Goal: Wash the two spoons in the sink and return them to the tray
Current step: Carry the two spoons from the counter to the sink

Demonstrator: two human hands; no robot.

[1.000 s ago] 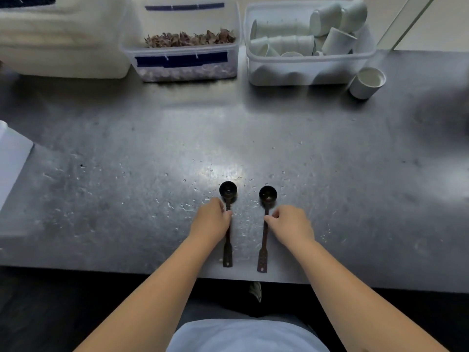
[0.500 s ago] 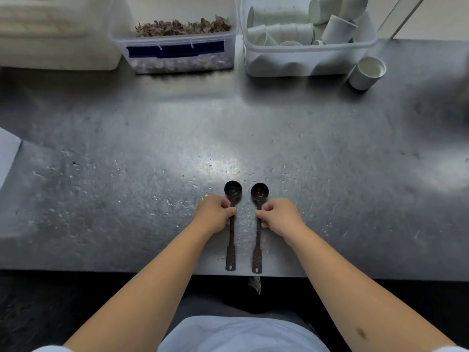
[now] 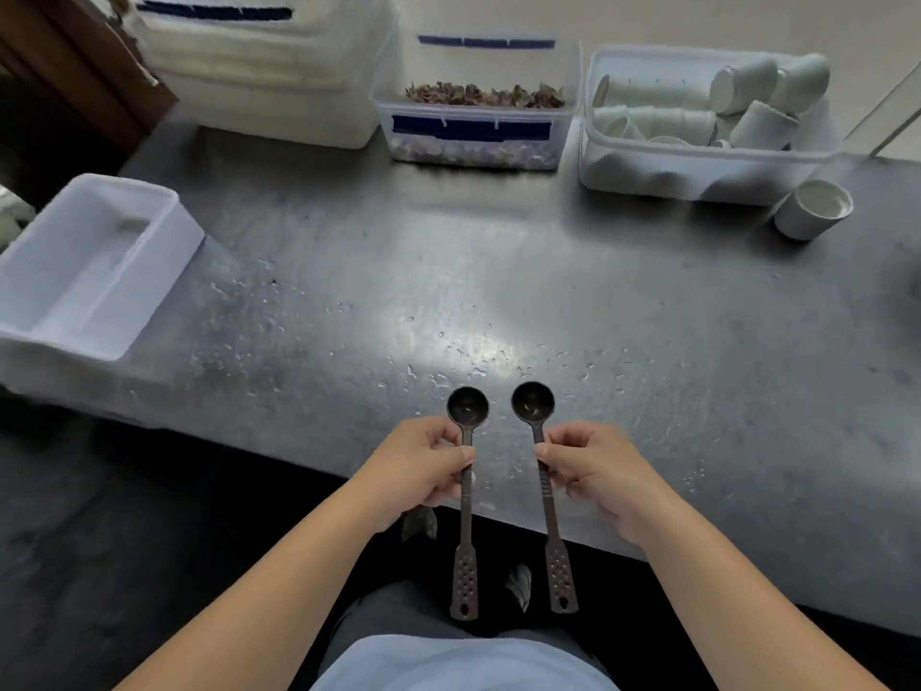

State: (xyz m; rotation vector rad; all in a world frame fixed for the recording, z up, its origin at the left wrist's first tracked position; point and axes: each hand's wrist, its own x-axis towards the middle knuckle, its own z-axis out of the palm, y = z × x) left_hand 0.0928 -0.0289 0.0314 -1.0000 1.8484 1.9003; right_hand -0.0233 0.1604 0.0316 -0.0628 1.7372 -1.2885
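Observation:
Two dark long-handled spoons are held side by side above the front edge of the wet metal counter point(image 3: 498, 271). My left hand point(image 3: 423, 471) is shut on the left spoon point(image 3: 466, 516) just below its round bowl. My right hand point(image 3: 593, 471) pinches the right spoon point(image 3: 550, 511) at the same height. Both bowls point away from me and the perforated handle ends hang over the dark floor. A white plastic tray point(image 3: 94, 261) sits at the counter's left end. No sink is in view.
Along the back stand a large white lidded box point(image 3: 259, 77), a clear tub of dried brown bits point(image 3: 473, 117) and a clear tub of white cups point(image 3: 697, 132). One white cup point(image 3: 812, 209) stands loose at the right. Water drops dot the counter.
Both spoons have come up off the counter in my hands and back toward me, past the counter's edge. The view has shifted left, bringing the white tray into sight.

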